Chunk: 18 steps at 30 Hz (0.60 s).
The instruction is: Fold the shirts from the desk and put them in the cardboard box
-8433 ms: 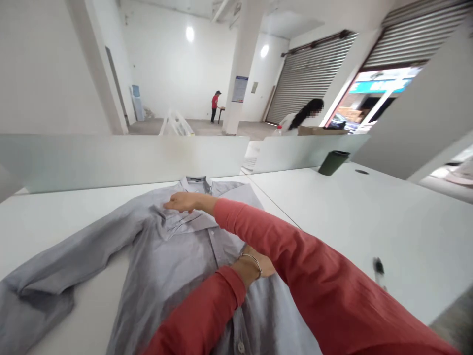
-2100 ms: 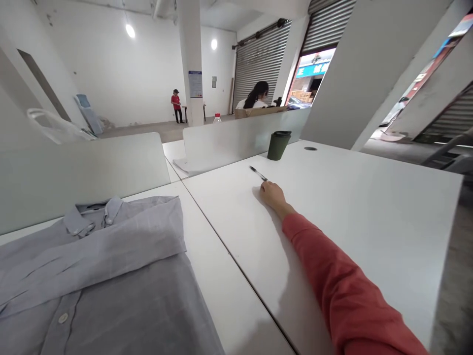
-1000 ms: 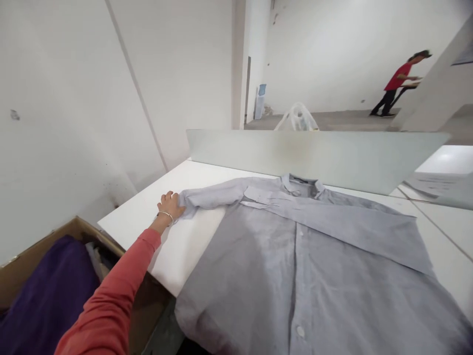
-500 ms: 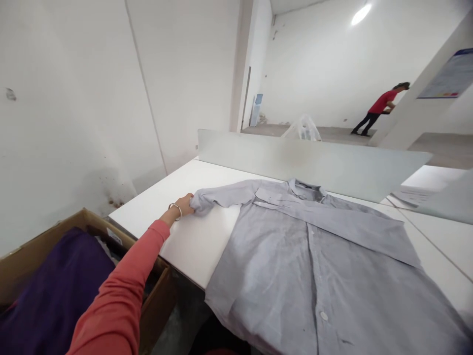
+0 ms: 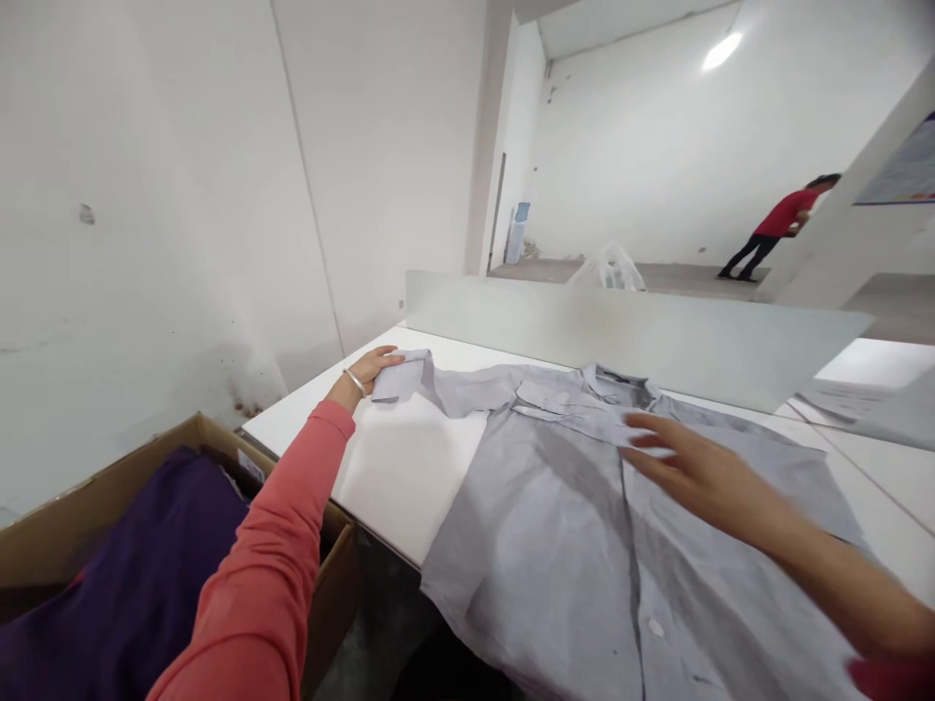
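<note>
A grey button-up shirt [image 5: 541,526] lies front up across the white table, its lower part hanging over the near edge. One sleeve stretches out to the left, and my left hand [image 5: 378,366] grips its cuff [image 5: 409,375] near the far left of the table. The other sleeve is folded across the chest below the collar [image 5: 620,385]. My right hand [image 5: 687,467], slightly blurred, is over the shirt's chest with its fingers apart and nothing held. Whether its fingertips touch the cloth I cannot tell.
A cardboard box [image 5: 336,584] with a purple garment [image 5: 138,565] in it stands at the left, beside the white table [image 5: 409,477]. A low frosted divider [image 5: 511,307] runs along the back. Behind it are a plastic bag [image 5: 610,268] and a person in red [image 5: 785,214].
My right hand has come in from the right over the shirt's chest. My left hand has lifted the cuff slightly, and the cuff now lies flatter and more spread.
</note>
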### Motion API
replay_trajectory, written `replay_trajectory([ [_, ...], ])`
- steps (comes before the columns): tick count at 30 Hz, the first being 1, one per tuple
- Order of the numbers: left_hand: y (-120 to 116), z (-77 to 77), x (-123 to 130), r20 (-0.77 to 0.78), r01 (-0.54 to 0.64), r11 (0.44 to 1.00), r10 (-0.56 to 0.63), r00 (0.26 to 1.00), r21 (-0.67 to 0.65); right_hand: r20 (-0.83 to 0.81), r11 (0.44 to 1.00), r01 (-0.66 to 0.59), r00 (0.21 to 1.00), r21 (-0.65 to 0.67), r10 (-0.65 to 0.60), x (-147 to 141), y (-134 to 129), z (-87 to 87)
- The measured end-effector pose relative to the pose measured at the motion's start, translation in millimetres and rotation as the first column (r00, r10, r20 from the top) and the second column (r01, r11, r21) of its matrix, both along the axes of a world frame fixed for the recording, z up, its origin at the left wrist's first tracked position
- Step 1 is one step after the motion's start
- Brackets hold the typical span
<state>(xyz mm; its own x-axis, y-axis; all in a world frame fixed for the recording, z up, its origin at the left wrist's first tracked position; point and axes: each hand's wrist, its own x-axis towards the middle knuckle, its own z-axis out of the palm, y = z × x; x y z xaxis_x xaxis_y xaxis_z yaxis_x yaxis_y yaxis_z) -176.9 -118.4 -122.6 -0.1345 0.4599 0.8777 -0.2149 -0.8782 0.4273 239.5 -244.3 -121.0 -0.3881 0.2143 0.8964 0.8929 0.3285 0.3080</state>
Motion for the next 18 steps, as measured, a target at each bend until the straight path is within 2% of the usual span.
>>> replay_trajectory([
  [2, -8, 6.1, 8, -0.017, 0.098, 0.995, -0.098, 0.995, 0.035, 0.238, 0.992, -0.047, 0.971, 0.115, 0.019, -58, 7, 6.9],
  [4, -12, 10.6, 17, -0.033, 0.170, 0.985, -0.169, 0.985, 0.030, 0.397, 0.969, -0.077, 0.917, 0.233, -0.023, -112, 16, 11.2],
  [8, -15, 15.7, 31, -0.015, 0.195, 0.981, -0.195, 0.981, -0.005, 0.482, 0.929, -0.026, 0.860, 0.369, -0.167, -187, 37, 12.9],
  [11, -22, 16.1, 36, 0.006, 0.257, 0.966, -0.257, 0.967, -0.007, 0.526, 0.920, -0.051, 0.832, 0.390, -0.177, -219, 51, 12.6],
  [14, -36, 14.1, 37, 0.052, 0.307, 0.951, -0.305, 0.951, -0.043, 0.543, 0.926, -0.075, 0.827, 0.370, -0.150, -238, 59, 17.1],
  [16, -45, 13.2, 36, 0.071, 0.295, 0.954, -0.290, 0.954, -0.062, 0.523, 0.942, -0.056, 0.841, 0.332, -0.135, -247, 61, 24.6],
  [18, -50, 13.6, 33, 0.021, 0.274, 0.960, -0.273, 0.962, -0.048, 0.492, 0.968, -0.059, 0.868, 0.245, -0.072, -253, 60, 36.1],
])
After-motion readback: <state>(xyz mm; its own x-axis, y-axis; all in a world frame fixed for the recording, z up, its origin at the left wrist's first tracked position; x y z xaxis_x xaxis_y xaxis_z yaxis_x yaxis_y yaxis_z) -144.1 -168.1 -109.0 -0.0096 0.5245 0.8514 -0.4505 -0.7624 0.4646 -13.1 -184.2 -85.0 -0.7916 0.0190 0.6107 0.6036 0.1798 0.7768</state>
